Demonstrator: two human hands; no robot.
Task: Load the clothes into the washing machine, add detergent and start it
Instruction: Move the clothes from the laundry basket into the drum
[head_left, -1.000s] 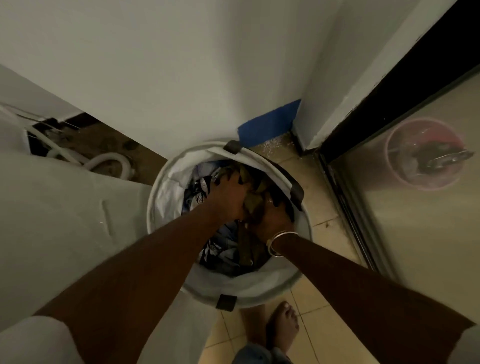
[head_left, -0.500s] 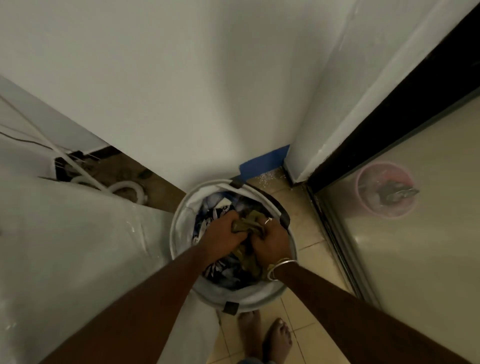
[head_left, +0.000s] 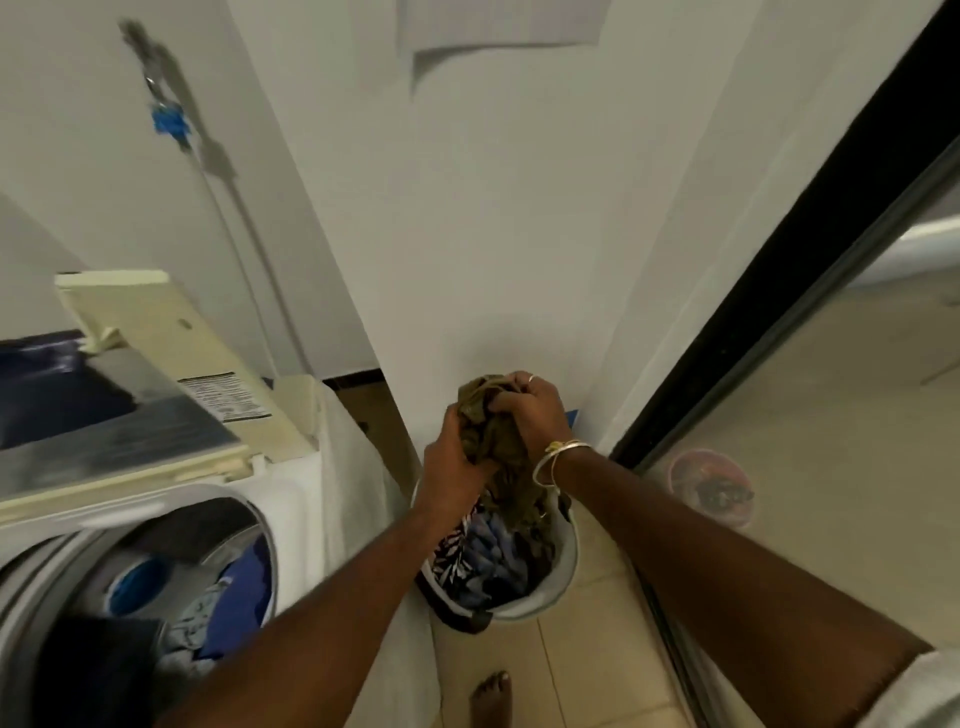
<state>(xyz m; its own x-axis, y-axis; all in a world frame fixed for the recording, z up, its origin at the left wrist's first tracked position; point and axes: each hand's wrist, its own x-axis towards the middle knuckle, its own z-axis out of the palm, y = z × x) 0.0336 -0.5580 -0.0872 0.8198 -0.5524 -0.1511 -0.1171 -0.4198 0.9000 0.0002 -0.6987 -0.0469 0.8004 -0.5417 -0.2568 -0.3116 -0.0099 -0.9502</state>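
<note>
garment (head_left: 491, 434): crumpled olive cloth, matt | bangle (head_left: 551, 459): shiny metal | lid (head_left: 156, 332): smooth cream plastic | basket (head_left: 566, 564): soft white fabric | floor (head_left: 587, 654): smooth tile | wall (head_left: 467, 234): matt paint

My left arm (head_left: 322, 613) and right arm (head_left: 701, 561) reach forward and down, bare, converging ahead of me. My left grip (head_left: 456, 465) curls into an olive cloth (head_left: 491, 441) from the left. My right grip (head_left: 537, 410) clutches the same bundle, knuckles up, with a ring (head_left: 531, 379) on one finger and bangles (head_left: 558, 460) at the wrist. One bare foot (head_left: 491, 699) shows below.
</note>
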